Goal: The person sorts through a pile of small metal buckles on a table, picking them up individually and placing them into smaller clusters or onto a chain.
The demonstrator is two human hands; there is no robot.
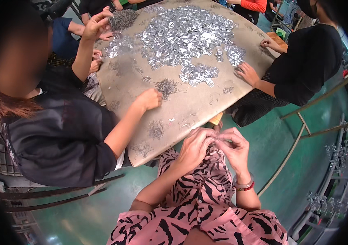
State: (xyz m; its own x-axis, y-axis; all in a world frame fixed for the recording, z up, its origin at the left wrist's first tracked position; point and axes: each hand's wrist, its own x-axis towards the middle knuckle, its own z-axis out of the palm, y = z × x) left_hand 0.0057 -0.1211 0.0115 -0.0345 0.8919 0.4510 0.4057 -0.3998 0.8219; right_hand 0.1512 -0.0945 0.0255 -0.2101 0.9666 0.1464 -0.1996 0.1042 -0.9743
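Note:
My left hand and my right hand meet above my lap, just off the table's near edge. Thumbs and fingertips of both are pinched together around something too small to make out. On the table, closest to my hands, lie scattered thin wire pieces. Farther in, a small dark heap of wire pieces sits beside a co-worker's closed hand. A large pile of shiny flat metal pieces spreads over the far middle, with a smaller cluster in front of it.
At the left a person in black raises one hand near a tangled grey wire clump. Another person in black works at the right edge. A rack with hanging metal pieces stands at far right. Metal rails cross the green floor.

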